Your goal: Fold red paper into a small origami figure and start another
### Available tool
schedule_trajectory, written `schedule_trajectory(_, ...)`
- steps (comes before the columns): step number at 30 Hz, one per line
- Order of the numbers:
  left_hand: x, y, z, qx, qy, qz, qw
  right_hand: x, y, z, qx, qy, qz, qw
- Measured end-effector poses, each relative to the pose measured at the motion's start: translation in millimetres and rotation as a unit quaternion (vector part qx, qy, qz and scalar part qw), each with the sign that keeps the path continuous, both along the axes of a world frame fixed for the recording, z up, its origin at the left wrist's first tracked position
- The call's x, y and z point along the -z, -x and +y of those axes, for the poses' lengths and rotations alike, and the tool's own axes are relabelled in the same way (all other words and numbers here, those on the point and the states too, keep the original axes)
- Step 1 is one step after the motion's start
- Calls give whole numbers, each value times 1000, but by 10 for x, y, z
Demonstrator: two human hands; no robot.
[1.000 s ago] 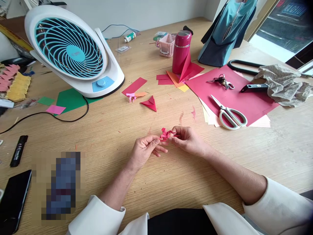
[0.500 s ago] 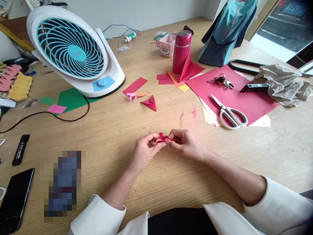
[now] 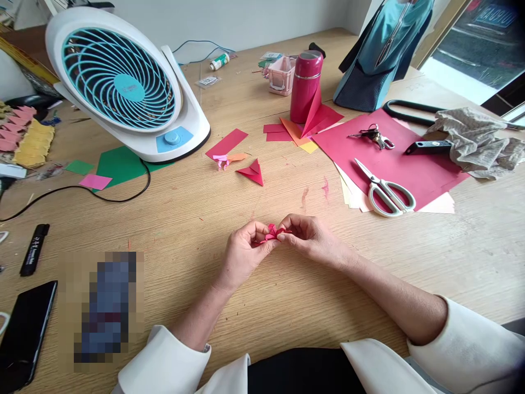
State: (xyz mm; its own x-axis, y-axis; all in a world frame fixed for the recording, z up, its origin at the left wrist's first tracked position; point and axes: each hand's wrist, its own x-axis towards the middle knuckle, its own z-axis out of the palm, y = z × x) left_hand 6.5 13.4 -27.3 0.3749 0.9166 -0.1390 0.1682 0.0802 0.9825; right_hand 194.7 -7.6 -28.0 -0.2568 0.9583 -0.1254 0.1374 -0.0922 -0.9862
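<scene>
A small folded red paper piece (image 3: 272, 233) is pinched between my two hands over the middle of the wooden table. My left hand (image 3: 246, 251) grips its left side with thumb and fingers. On its right side, my right hand (image 3: 307, 238) pinches the paper, the fingertips close to those of the left. Beyond the hands lie a red folded triangle (image 3: 253, 172), a small pink and orange paper piece (image 3: 223, 160) and a red paper strip (image 3: 227, 144).
White-handled scissors (image 3: 385, 194) and keys (image 3: 375, 135) rest on red sheets (image 3: 344, 145) at the right. A fan (image 3: 123, 87), pink bottle (image 3: 305, 87) and teal bag (image 3: 377, 60) stand behind. A marker (image 3: 35, 250) and phone (image 3: 27, 334) lie left.
My right hand has shifted slightly left, its fingertips now nearer the middle of the red paper piece. My left hand has barely moved.
</scene>
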Motion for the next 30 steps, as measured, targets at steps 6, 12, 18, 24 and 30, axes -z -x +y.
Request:
schedule_trajectory(6,10,-30,-38,3,-40,-5,999,10,61,-28,34,-24,-29,999)
schedule_trajectory(12,-10,3,-38,-5,-62,32,998,-38,84,-57,43,-98,-91,990)
schedule_trajectory(18,5,20,19,-11,12,-23,1000,-31,52,-38,9,-48,-33,998)
schedule_trajectory(24,22,5,14,-16,19,-40,999,-9,41,-36,3,-25,-8,1000)
schedule_trajectory(30,28,24,9,5,-25,21,999,-17,55,-40,9,-34,-17,999)
